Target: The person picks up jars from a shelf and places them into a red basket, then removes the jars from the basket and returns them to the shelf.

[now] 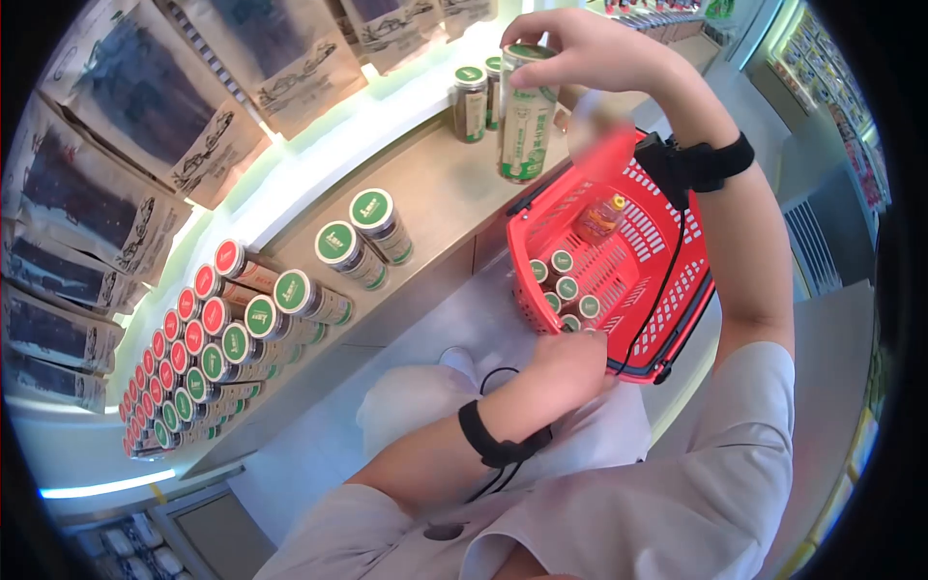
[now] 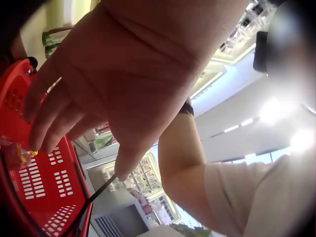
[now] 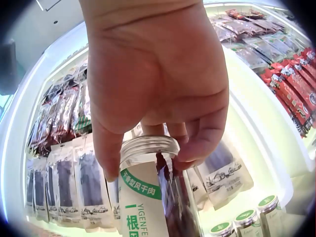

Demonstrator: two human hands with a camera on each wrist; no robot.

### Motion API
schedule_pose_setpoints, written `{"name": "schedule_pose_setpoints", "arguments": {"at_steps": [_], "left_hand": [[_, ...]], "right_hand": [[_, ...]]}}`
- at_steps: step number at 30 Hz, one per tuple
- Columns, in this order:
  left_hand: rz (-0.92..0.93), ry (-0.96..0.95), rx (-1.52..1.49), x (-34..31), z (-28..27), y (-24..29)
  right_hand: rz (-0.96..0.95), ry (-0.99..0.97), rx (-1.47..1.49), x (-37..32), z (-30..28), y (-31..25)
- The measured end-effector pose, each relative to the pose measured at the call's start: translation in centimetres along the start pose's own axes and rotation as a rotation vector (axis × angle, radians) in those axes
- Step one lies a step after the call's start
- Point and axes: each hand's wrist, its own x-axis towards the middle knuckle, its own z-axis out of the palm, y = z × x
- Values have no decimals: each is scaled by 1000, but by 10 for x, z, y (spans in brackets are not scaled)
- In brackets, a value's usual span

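Note:
My right hand (image 1: 590,48) grips a clear jar (image 1: 527,126) with a green-and-white label from above, thumb and fingers on either side of its top. In the right wrist view, dark brown strips show inside this jar (image 3: 180,202). It is upright over the edge of the shelf, beside the red basket (image 1: 633,329). My left hand (image 1: 570,367) is at the basket's near end, overlapping the rim in the head view. The left wrist view shows the fingers of that hand (image 2: 113,79) loosely extended with nothing in the palm. Several green-lidded jars (image 1: 567,288) stand in the basket.
A bottle with a yellow cap (image 1: 601,220) lies in the basket. On the shelf (image 1: 440,208) stand two green-lidded jars (image 1: 372,210), with rows of red-lidded jars (image 1: 193,333) and more green-lidded ones further left. Two more jars (image 1: 471,101) stand behind the right hand. Paper packets (image 1: 135,126) line the back.

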Motion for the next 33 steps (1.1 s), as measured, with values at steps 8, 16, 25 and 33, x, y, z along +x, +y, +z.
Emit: {"name": "schedule_pose_setpoints", "arguments": {"at_steps": [8, 16, 25, 33], "left_hand": [[103, -167, 75, -4, 22, 16], [181, -99, 140, -4, 38, 18], [225, -71, 198, -4, 43, 19], [177, -75, 238, -3, 47, 23]], "right_hand": [[-169, 49, -325, 101, 101, 3], [-85, -23, -391, 122, 131, 17], [-60, 19, -379, 121, 141, 27], [-60, 162, -319, 125, 150, 37]]}}
